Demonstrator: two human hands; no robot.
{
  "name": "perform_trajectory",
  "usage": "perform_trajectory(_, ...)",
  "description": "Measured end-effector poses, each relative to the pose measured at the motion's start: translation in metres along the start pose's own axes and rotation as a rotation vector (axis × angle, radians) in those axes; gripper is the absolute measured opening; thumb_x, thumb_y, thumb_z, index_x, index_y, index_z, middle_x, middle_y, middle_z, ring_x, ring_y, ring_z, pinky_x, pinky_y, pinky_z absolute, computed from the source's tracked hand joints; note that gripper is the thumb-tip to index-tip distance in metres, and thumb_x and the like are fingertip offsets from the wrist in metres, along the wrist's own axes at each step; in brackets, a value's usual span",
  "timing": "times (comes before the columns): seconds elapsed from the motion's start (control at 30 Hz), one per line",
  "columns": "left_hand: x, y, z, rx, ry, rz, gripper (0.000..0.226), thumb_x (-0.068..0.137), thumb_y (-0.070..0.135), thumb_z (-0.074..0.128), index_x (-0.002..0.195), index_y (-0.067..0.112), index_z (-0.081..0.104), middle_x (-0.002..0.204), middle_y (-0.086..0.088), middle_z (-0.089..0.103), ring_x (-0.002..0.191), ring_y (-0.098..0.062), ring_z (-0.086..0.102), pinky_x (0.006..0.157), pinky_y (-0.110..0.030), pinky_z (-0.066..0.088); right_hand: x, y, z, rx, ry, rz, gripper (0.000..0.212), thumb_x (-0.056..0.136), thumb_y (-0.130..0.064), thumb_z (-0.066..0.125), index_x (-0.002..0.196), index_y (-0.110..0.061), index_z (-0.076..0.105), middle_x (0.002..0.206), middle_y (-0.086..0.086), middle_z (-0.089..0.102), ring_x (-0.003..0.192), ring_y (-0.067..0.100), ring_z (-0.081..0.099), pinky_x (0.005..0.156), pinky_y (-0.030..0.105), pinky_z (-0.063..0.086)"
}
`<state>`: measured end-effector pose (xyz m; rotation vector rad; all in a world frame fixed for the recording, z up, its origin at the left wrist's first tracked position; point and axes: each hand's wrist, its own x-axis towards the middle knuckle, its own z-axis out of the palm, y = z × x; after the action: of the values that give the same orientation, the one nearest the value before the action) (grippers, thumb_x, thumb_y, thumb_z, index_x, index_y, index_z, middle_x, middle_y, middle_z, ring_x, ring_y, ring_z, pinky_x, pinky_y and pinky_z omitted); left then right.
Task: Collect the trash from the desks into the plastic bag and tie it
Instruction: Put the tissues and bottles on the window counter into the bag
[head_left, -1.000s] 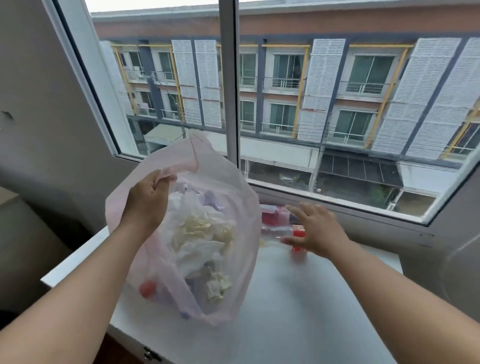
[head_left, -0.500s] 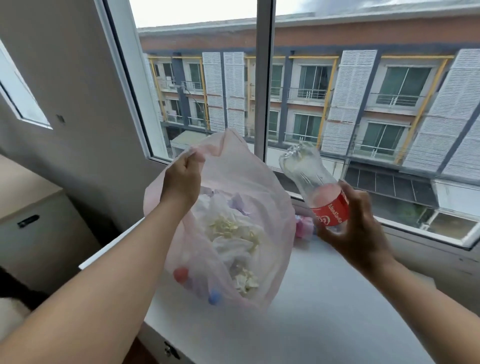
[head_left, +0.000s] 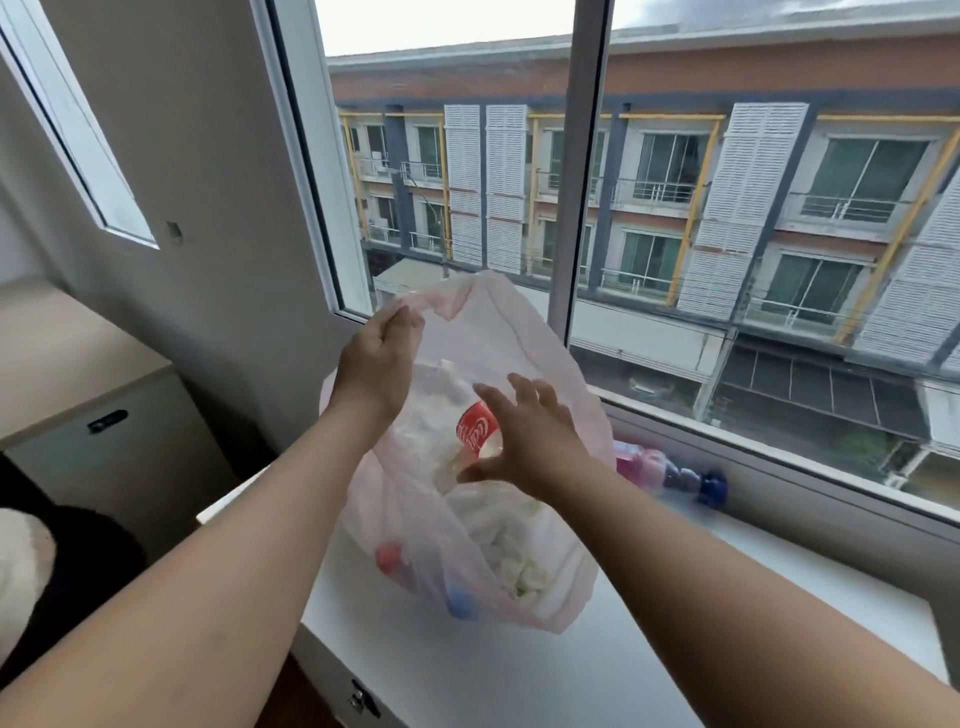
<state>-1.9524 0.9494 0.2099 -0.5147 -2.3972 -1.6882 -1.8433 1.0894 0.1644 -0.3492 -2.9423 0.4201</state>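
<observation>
A thin pink plastic bag (head_left: 561, 364) stands on the white desk (head_left: 727, 623) by the window, holding crumpled white tissue (head_left: 509, 545) and coloured caps. My left hand (head_left: 376, 364) pinches the bag's rim at its upper left and holds the mouth up. My right hand (head_left: 524, 441) is over the bag's mouth, fingers spread. Its thumb and index finger sit around the end of a clear plastic bottle with a red label (head_left: 475, 428), which is angled down into the bag. A second bottle (head_left: 670, 473), pink-labelled with a blue cap, lies on its side on the desk right behind the bag, next to the window frame.
A large window (head_left: 587, 208) runs along the desk's far edge, with a vertical frame bar behind the bag. A beige cabinet with a black handle (head_left: 106, 421) stands lower left. A metal latch (head_left: 363, 699) sits on the desk's front face.
My right hand took the red-labelled bottle off the desk, lifted it, then moved it left and down into the bag's mouth. My left hand kept hold of the rim.
</observation>
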Motion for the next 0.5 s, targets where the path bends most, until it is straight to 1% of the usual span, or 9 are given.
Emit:
perform_trajectory(0.03, 0.001, -0.002, 0.0, 0.007, -0.002, -0.004, 0.071, 0.079, 0.066, 0.026, 0.126, 0.026, 0.062, 0.13, 0.002, 0.061, 0.115, -0.02, 0.054, 0.089, -0.03, 0.04, 0.0, 0.003, 0.0, -0.063, -0.004, -0.045, 0.098, 0.066, -0.059, 0.076, 0.146, -0.038, 0.024, 0.158, 0.005, 0.018, 0.143, 0.033, 0.015, 0.112, 0.049, 0.022)
perform_trajectory(0.07, 0.001, -0.004, 0.0, 0.014, -0.004, -0.005, 0.069, 0.081, 0.064, 0.027, 0.127, 0.025, 0.061, 0.131, 0.002, 0.061, 0.117, -0.02, 0.054, 0.09, -0.03, 0.04, -0.001, 0.008, -0.002, -0.135, 0.048, -0.113, 0.09, 0.069, -0.058, 0.074, 0.145, -0.036, 0.029, 0.155, 0.006, 0.024, 0.142, 0.035, 0.02, 0.111, 0.049, 0.024)
perform_trajectory(0.13, 0.002, -0.008, 0.004, 0.025, -0.006, -0.001, 0.059, 0.09, 0.056, 0.031, 0.129, 0.023, 0.06, 0.134, 0.001, 0.06, 0.121, -0.02, 0.052, 0.094, -0.029, 0.039, -0.009, 0.025, -0.009, -0.256, 0.261, -0.276, 0.065, 0.079, -0.054, 0.066, 0.135, -0.027, 0.047, 0.139, 0.009, 0.047, 0.127, 0.035, 0.041, 0.098, 0.046, 0.037)
perform_trajectory(0.2, 0.003, -0.01, 0.012, 0.004, 0.002, -0.008, 0.05, 0.096, 0.048, 0.036, 0.129, 0.02, 0.06, 0.133, -0.001, 0.06, 0.122, -0.022, 0.052, 0.1, -0.033, 0.04, -0.018, 0.046, -0.016, -0.319, 0.524, -0.378, 0.052, 0.084, -0.053, 0.057, 0.125, -0.021, 0.058, 0.123, 0.011, 0.058, 0.113, 0.033, 0.048, 0.087, 0.042, 0.042)
perform_trajectory(0.23, 0.004, -0.009, 0.018, -0.013, 0.004, -0.015, 0.048, 0.097, 0.045, 0.037, 0.128, 0.018, 0.06, 0.132, -0.004, 0.061, 0.121, -0.023, 0.053, 0.101, -0.036, 0.041, -0.022, 0.059, -0.02, -0.33, 0.631, -0.379, 0.052, 0.085, -0.054, 0.054, 0.124, -0.021, 0.059, 0.123, 0.012, 0.058, 0.112, 0.032, 0.045, 0.087, 0.042, 0.042)
perform_trajectory(0.3, 0.004, -0.007, 0.031, -0.013, -0.01, -0.01, 0.047, 0.096, 0.045, 0.037, 0.125, 0.018, 0.061, 0.128, -0.006, 0.063, 0.116, -0.025, 0.055, 0.093, -0.036, 0.043, -0.027, 0.087, -0.027, -0.302, 0.761, -0.282, 0.054, 0.085, -0.056, 0.051, 0.126, -0.021, 0.055, 0.125, 0.013, 0.054, 0.114, 0.032, 0.041, 0.088, 0.041, 0.038)
perform_trajectory(0.33, 0.004, -0.007, 0.038, 0.008, -0.021, 0.0, 0.046, 0.096, 0.046, 0.037, 0.126, 0.021, 0.06, 0.128, -0.003, 0.063, 0.115, -0.023, 0.055, 0.089, -0.032, 0.041, -0.029, 0.103, -0.029, -0.262, 0.779, -0.199, 0.055, 0.085, -0.057, 0.049, 0.127, -0.021, 0.052, 0.125, 0.012, 0.052, 0.113, 0.031, 0.04, 0.087, 0.041, 0.037)
perform_trajectory(0.4, 0.005, -0.01, 0.047, 0.056, -0.033, 0.015, 0.045, 0.097, 0.046, 0.037, 0.132, 0.026, 0.058, 0.134, 0.002, 0.059, 0.12, -0.02, 0.051, 0.09, -0.025, 0.034, -0.032, 0.135, -0.03, -0.156, 0.69, 0.009, 0.056, 0.088, -0.059, 0.043, 0.132, -0.023, 0.046, 0.124, 0.008, 0.05, 0.112, 0.031, 0.041, 0.087, 0.042, 0.038)
perform_trajectory(0.5, 0.01, -0.018, 0.053, 0.078, -0.05, 0.006, 0.045, 0.096, 0.047, 0.036, 0.13, 0.029, 0.058, 0.133, 0.002, 0.06, 0.12, -0.02, 0.051, 0.09, -0.027, 0.035, -0.034, 0.179, -0.015, -0.115, 0.366, 0.288, 0.054, 0.095, -0.058, 0.034, 0.143, -0.033, 0.036, 0.141, 0.003, 0.044, 0.122, 0.034, 0.038, 0.097, 0.046, 0.037)
